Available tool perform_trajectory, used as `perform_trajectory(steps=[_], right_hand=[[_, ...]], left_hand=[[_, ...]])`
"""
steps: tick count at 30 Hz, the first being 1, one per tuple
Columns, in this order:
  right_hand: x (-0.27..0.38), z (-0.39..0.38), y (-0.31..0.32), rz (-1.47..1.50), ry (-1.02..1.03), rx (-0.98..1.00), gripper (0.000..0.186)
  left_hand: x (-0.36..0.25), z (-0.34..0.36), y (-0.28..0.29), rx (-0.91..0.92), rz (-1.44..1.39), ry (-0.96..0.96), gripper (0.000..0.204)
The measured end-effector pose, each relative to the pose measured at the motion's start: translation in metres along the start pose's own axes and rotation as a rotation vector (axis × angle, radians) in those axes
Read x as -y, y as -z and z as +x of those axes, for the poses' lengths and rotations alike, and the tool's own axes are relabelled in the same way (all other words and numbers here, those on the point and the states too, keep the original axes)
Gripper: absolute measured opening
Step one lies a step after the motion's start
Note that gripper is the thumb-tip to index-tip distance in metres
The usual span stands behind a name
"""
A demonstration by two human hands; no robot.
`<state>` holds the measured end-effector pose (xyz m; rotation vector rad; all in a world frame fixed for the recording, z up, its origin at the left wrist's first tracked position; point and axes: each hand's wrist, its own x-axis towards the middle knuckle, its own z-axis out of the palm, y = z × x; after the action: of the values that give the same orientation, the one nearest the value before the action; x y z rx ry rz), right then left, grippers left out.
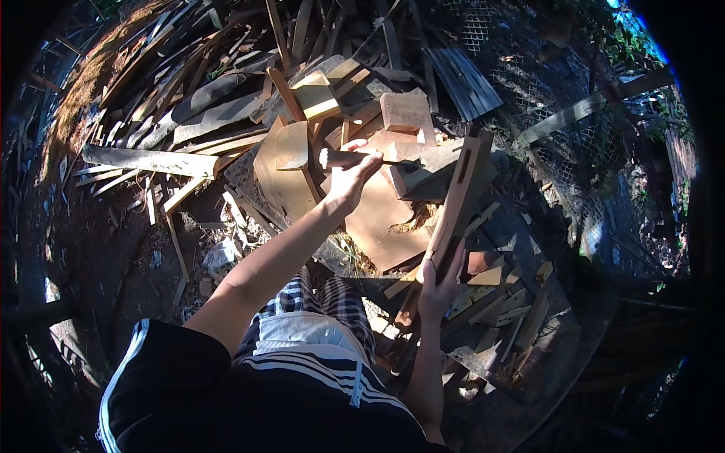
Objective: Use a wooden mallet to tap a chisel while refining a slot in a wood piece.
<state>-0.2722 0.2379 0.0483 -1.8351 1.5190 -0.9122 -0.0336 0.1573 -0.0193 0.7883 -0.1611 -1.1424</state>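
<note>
My left hand (347, 187) is closed round the thick wooden handle of a chisel (337, 158). Its dark, narrow blade points right, toward a long wooden post (455, 189) with slots cut in it. The post stands at a slant, its far end up and to the right. Lower down, my right hand (438, 291) grips the post near its close end, thumb on the face. Between the hands lies a broad, flat piece of brown wood (381, 226). The blade's tip appears apart from the post.
Sawn wood blocks (405, 112) and a yellowish block (316, 100) sit beyond my left hand. A large heap of planks (204, 113) fills the far left. Offcuts (491, 317) lie right of my right hand. Wire mesh (529, 83) stands at the far right.
</note>
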Motion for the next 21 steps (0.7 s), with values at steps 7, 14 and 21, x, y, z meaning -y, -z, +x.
perform_trajectory(steps=[7, 14, 21], right_hand=[[-0.034, 0.057, -0.013, -0.217, 0.010, 0.157, 0.071], [-0.060, 0.054, -0.013, -0.064, -0.092, 0.290, 0.078], [-0.073, 0.057, -0.015, -0.128, -0.177, 0.320, 0.080]], left_hand=[[-0.028, 0.020, -0.030, -0.348, -0.205, -0.037, 0.037], [-0.045, 0.038, -0.100, -0.197, -0.049, -0.281, 0.044], [-0.016, 0.061, -0.137, -0.125, 0.145, -0.501, 0.042]])
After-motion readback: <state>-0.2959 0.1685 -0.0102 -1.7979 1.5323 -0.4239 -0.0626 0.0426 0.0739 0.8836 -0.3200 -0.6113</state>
